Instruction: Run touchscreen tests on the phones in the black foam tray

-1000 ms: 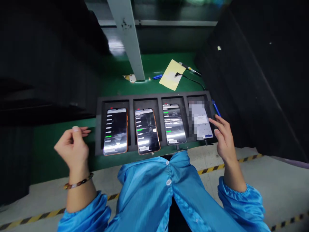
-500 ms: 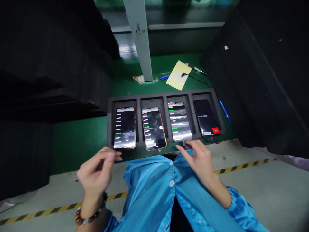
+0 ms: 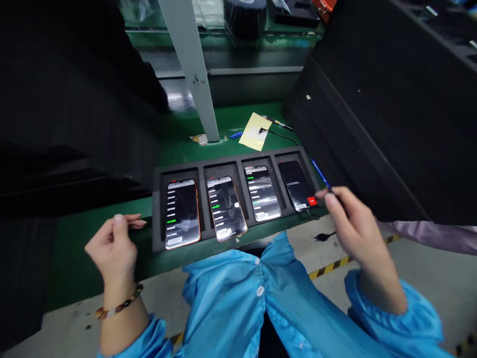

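A black tray (image 3: 219, 160) with several compartments holds a row of smartphones. The far-left phone (image 3: 182, 214), the second phone (image 3: 226, 209) and the third phone (image 3: 263, 193) show lists with green lines. On the far-right phone (image 3: 297, 185) the screen is dark with a red button. My left hand (image 3: 115, 248) is loosely closed beside the tray's left end, nothing visible in it. My right hand (image 3: 354, 221) pinches the lower end of a blue pen (image 3: 319, 171), right of the tray. A black cable plug (image 3: 324, 237) hangs below that hand.
Behind the tray lie a yellow paper (image 3: 255, 132), a black cable (image 3: 281, 135), a blue cap (image 3: 236, 134) and another pen (image 3: 278, 122). A grey post (image 3: 194, 74) rises at the back. Dark panels (image 3: 372, 124) flank the green table (image 3: 179, 129).
My right hand has moved from the third phone's lower edge to the blue pen on the right. My left hand has drawn away to the left. The view has shifted.
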Available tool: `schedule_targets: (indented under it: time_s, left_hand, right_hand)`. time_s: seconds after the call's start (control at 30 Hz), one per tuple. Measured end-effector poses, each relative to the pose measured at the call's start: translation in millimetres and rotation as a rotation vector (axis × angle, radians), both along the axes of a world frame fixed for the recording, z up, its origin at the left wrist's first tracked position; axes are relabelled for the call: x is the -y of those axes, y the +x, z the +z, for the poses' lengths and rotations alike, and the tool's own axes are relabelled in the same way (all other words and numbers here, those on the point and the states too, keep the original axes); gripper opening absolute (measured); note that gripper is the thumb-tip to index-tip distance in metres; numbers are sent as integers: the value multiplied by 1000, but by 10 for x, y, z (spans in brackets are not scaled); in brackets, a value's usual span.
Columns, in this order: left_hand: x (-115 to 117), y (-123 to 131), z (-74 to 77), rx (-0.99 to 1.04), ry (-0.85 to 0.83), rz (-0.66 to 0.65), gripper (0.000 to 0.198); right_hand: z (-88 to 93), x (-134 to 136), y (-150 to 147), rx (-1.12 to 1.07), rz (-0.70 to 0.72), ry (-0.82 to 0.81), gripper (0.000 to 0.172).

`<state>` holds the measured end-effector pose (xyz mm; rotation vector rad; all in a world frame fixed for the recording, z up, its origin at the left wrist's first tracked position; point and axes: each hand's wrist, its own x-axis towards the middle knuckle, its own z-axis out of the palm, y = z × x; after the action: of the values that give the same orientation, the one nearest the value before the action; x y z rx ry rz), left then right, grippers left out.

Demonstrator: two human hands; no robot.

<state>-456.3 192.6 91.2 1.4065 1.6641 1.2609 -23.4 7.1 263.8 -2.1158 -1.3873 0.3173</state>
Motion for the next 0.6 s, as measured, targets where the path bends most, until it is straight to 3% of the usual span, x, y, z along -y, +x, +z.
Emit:
schedule_targets:
  time_s: [0.07,0.13,0.3,0.4,0.5,0.6]
  left_hand:
    - [-29,-3,-85,4,-34,-13,35]
    - [-23,-1,-126,-6,-42,-32,37]
    - [13,-6,-147,0,-56,-21,37]
    - [6,20,-106,-10,-53,-20,37]
    - [96,86,115,28,1,13,32]
    - [428,108,523,43,106,25,32]
  right_hand:
    - [126,-365,302,132,27,22,42]
    - [91,-836,613,204,127,2,50]
    - [-367,-2173,1179,294,265,-16,61]
    - [-577,-2708,1269,282,258,-50,77]
    - [-534,-2675,1142,254,294,9,92]
    - [-296,-2055,742,198,392,159,68]
